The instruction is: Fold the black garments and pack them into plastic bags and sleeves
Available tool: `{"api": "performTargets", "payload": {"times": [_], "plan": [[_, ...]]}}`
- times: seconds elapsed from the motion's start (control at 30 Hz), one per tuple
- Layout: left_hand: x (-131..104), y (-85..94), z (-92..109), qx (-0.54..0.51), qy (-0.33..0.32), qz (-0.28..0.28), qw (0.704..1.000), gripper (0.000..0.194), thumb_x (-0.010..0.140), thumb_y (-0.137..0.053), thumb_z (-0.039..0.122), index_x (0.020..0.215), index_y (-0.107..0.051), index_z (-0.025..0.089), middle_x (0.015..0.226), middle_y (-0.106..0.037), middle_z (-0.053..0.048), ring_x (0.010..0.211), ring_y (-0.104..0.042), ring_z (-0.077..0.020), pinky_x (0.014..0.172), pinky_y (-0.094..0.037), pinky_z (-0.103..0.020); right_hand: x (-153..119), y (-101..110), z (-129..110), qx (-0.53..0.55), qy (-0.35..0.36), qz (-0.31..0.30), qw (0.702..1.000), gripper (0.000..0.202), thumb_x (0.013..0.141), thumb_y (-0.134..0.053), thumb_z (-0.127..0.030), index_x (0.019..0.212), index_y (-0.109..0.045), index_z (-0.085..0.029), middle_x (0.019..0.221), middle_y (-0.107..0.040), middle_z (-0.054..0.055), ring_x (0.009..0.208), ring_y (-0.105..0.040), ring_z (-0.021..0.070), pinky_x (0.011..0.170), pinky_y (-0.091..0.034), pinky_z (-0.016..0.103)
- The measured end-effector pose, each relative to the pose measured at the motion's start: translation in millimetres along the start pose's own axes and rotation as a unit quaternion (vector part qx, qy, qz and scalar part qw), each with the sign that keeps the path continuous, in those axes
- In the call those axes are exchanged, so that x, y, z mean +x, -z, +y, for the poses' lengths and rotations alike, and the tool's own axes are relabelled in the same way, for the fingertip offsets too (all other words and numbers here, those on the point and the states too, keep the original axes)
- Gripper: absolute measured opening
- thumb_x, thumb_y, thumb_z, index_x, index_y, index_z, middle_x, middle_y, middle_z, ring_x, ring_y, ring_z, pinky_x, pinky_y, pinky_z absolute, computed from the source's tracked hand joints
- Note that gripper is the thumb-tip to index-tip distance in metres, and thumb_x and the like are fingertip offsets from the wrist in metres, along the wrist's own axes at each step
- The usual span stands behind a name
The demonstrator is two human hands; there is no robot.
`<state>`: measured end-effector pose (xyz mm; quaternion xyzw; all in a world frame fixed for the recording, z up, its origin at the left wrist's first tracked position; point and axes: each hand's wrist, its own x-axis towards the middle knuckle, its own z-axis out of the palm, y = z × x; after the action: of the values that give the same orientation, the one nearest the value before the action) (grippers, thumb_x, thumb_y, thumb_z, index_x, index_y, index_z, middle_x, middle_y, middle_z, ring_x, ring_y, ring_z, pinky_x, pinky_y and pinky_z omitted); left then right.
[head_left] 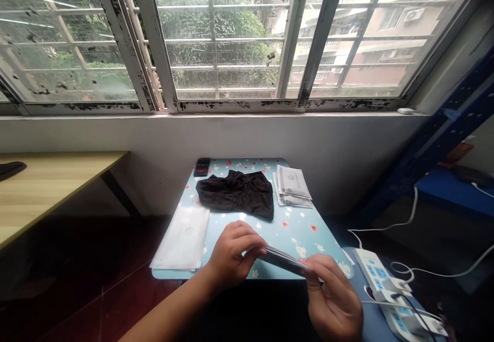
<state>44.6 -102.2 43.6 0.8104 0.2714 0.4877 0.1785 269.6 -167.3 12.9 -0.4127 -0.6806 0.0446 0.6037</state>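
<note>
Fingers (250,241) pinching flat packet (284,261), white packs (294,190), printed lettering (297,180) illegible

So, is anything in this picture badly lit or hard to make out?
Head view: the window glares, while the floor sinks into gloom; head view again: a dark item at the table's back is pixelated, print on the bags looks soft.
</note>
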Motion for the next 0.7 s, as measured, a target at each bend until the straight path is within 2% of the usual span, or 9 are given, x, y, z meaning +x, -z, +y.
{"api": "performTargets", "payload": {"times": [0.2, 0.33, 0.5, 0.6, 0.7], "plan": [[-23, 13.9, -25, 0.030, 0.046, 0.013, 0.998, 0.009, 0.095, -0.066, 0.017, 0.097, -0.074, 0.022, 0.089, -0.072, -0.006, 0.085, -0.064, -0.0209, 0.081, -0.053, -0.036, -7, 12, 13, 0.007, -0.077, 0.060, 0.995, 0.014, 0.092, -0.065, -0.014, 0.096, -0.072, -0.025, 0.096, -0.068, 0.003, 0.086, -0.065, 0.0196, 0.076, -0.055, 0.033], [-37, 26.5, -34, 0.061, 0.077, 0.017, 0.995, 0.010, 0.096, -0.066, 0.018, 0.099, -0.074, 0.023, 0.093, -0.073, -0.005, 0.091, -0.066, -0.0212, 0.087, -0.054, -0.036, -9, 16, 24, 0.019, -0.089, 0.072, 0.993, 0.011, 0.092, -0.067, -0.017, 0.096, -0.072, -0.025, 0.098, -0.067, 0.003, 0.089, -0.066, 0.0183, 0.082, -0.055, 0.031], [-43, 29.4, -33, 0.068, 0.095, 0.021, 0.993, 0.009, 0.097, -0.065, 0.019, 0.100, -0.073, 0.023, 0.094, -0.072, -0.006, 0.091, -0.067, -0.0210, 0.090, -0.056, -0.037, -12, 8, 36, 0.021, -0.102, 0.039, 0.994, 0.010, 0.094, -0.065, -0.020, 0.098, -0.071, -0.027, 0.101, -0.069, 0.003, 0.094, -0.067, 0.0202, 0.088, -0.055, 0.034], [-44, 26.3, -28, 0.043, 0.085, 0.012, 0.995, 0.009, 0.097, -0.064, 0.019, 0.101, -0.071, 0.022, 0.094, -0.071, -0.005, 0.090, -0.067, -0.0200, 0.102, -0.053, -0.042, -13, 2, 36, 0.001, -0.105, -0.022, 0.994, 0.010, 0.094, -0.064, -0.022, 0.100, -0.070, -0.027, 0.106, -0.069, 0.004, 0.099, -0.067, 0.0225, 0.090, -0.055, 0.037], [-47, 23.8, -24, 0.007, 0.080, -0.006, 0.997, 0.009, 0.097, -0.063, 0.018, 0.103, -0.067, 0.022, 0.103, -0.072, -0.007, 0.101, -0.068, -0.0211, 0.113, -0.047, -0.046, -7, 3, 27, -0.051, -0.096, -0.026, 0.994, 0.015, 0.094, -0.063, -0.025, 0.108, -0.067, -0.027, 0.111, -0.066, 0.006, 0.105, -0.065, 0.0252, 0.095, -0.053, 0.043]]}}
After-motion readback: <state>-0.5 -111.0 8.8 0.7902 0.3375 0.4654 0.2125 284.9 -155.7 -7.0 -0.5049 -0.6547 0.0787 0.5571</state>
